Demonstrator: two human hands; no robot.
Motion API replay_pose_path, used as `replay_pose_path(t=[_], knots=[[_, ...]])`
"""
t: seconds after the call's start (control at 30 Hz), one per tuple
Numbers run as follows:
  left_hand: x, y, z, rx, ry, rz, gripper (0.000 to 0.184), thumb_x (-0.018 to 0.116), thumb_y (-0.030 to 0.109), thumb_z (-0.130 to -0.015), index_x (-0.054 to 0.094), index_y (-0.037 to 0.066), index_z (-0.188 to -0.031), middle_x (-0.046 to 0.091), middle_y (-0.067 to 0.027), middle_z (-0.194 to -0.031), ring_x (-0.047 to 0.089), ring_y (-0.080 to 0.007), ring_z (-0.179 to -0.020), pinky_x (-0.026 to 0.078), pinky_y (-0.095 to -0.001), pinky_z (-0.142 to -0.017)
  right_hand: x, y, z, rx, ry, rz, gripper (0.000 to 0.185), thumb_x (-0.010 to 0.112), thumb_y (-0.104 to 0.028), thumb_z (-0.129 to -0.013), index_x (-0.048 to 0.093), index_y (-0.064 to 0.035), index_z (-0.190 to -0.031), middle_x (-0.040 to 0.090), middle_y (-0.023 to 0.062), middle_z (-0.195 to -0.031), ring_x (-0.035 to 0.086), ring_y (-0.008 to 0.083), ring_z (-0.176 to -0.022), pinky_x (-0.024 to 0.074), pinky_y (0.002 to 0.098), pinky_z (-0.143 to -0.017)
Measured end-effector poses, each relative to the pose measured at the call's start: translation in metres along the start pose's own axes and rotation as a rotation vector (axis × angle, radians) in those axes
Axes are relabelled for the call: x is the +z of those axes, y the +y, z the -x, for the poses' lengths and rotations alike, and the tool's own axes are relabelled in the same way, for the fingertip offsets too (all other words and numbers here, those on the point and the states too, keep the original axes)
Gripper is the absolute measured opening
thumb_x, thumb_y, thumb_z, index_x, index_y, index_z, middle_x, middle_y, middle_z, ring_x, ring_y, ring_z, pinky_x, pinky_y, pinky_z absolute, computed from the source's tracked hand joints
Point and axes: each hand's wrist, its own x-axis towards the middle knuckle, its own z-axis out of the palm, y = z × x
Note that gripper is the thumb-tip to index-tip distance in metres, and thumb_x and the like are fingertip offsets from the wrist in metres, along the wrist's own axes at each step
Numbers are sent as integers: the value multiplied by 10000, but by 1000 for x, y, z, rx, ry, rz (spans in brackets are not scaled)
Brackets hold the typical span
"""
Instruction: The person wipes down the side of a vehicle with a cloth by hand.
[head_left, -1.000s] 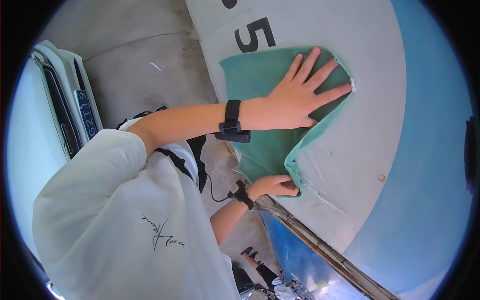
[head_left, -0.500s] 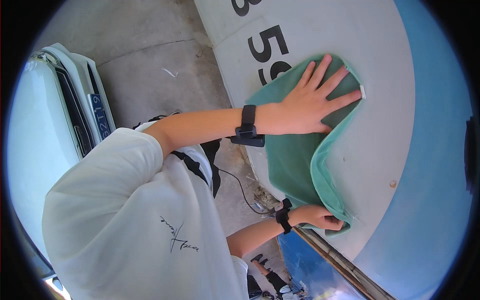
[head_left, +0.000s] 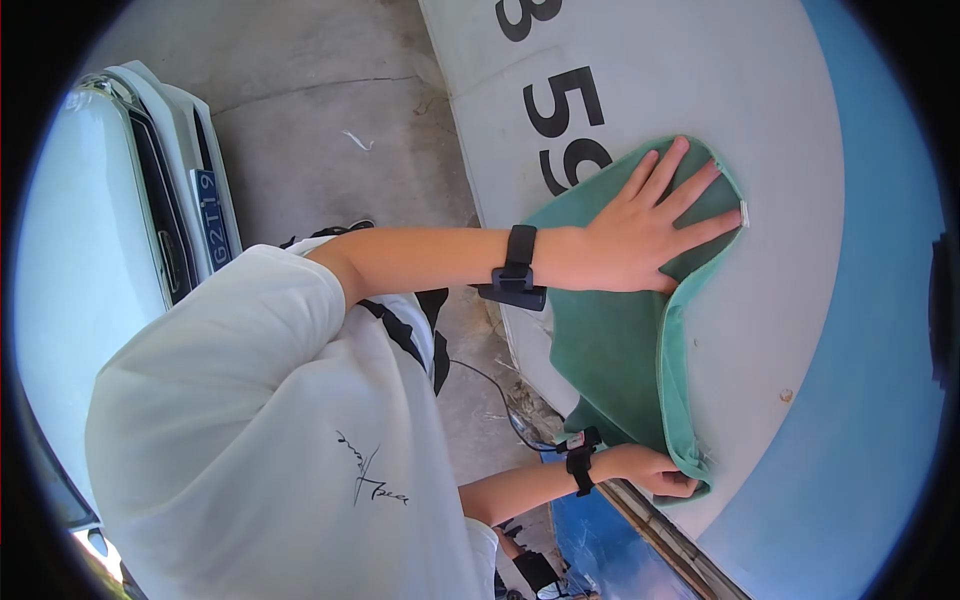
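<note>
The green cloth (head_left: 605,350) lies right of centre in the frame, spread on the white panel (head_left: 760,320) and partly overlapping the black numerals (head_left: 565,105). The left hand (head_left: 635,235), right of centre in the upper half, is spread wide, palm down on the cloth, its fingertips near the white tag (head_left: 744,214) at the cloth's right edge. The right hand (head_left: 650,470), at lower right, has its fingers curled in on the cloth's lower corner; the exact pinch is hidden. A raised fold runs down the cloth's right side from the left thumb to the right hand. The step in hand is judged to be laying or working the cloth against the panel. For good control, distribute pressure evenly across the left palm and avoid loading the fingertips alone. Draw the lower corner outward with the right hand, lightly, until the fold flattens; excessive pull is likely to drag the cloth from under the palm. Guide the corner with care along the panel's lower edge, where the cloth could snag. Route the black cable (head_left: 505,390), left of the right wrist strap (head_left: 580,468), clear of the cloth.
</note>
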Motion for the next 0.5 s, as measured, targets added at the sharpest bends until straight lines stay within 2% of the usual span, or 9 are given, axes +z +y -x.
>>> replay_pose_path(t=[0.13, 0.23, 0.33, 0.37, 0.4, 0.5], knots=[[-1, -1, -1, -7, -43, -21, 1083, 889, 398, -545, 361, 271, -1482, 255, -259, -1490, 92, -595, -1388, 223, -729, -1052, 10, 2, 41, 119, -85, -27, 328, 539, -309, -988, 496, 16, -1009, 502, 103, -957, 507, 215, -826, 435, 338, -774], [0, 1, -1, -13, -45, -28, 1096, 896, 391, -531, 361, 272, -1481, 241, -260, -1499, 80, -594, -1391, 218, -734, -1050, 16, 15, 90, 97, -171, 75, 292, 507, -272, -986, 508, 20, -992, 487, 109, -933, 493, 231, -829, 420, 339, -774], [-4, 1, 0, -13, -46, -28, 1103, 899, 394, -528, 359, 267, -1481, 222, -266, -1507, 69, -592, -1394, 218, -736, -1049, 8, 12, 80, 130, -185, 79, 311, 521, -285, -982, 511, 25, -994, 488, 117, -935, 496, 237, -819, 424, 352, -768], [-3, 0, -1, -9, -38, -17, 1106, 900, 396, -528, 358, 260, -1482, 215, -268, -1508, 66, -592, -1395, 219, -736, -1049, 8, 4, 65, 175, -119, 43, 323, 532, -291, -980, 514, 31, -990, 493, 119, -932, 501, 240, -806, 431, 365, -760], [-2, 2, 0, -6, -33, -2, 1109, 901, 398, -527, 357, 253, -1482, 208, -271, -1510, 64, -592, -1395, 221, -736, -1049, 6, 5, 45, 116, -41, 61, 313, 526, -281, -988, 516, 33, -986, 500, 110, -928, 509, 229, -801, 434, 373, -750], [0, 8, 1, -26, -7, 65, 1116, 901, 409, -529, 353, 226, -1484, 201, -279, -1507, 66, -596, -1391, 233, -730, -1047, 2, -4, -9, 73, 127, 89, 306, 515, -282, -1006, 520, 24, -994, 504, 84, -924, 511, 190, -793, 431, 340, -730]])
